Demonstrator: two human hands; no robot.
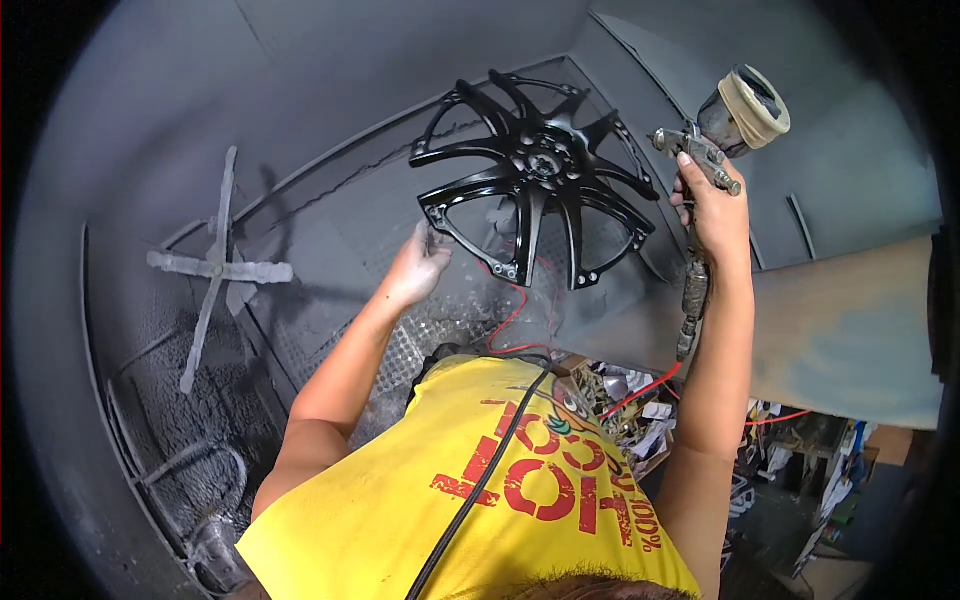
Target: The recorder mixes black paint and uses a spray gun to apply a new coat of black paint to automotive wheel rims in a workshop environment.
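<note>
A glossy black multi-spoke wheel face (541,215) stands raised in front of me, its outer edge broken into separate spoke ends with small holes. At its lower left edge is my left hand (418,268), thumb and fingers closed on the rim end. My right hand (715,205) grips a paint spray gun (703,152) to the right of the wheel face, held up and clear of it. The gun's cup (745,112), with a pale band round its rim, sits on top. From the handle's lower end a red air hose (645,388) runs down behind me.
Grey, paint-coated booth walls (330,50) surround the wheel face. To the left stands a cross-shaped stand (217,268), thickly coated. A coated metal grating (400,345) lies below. Cluttered boxes (650,440) stand at the lower right, beside a tan panel (850,330).
</note>
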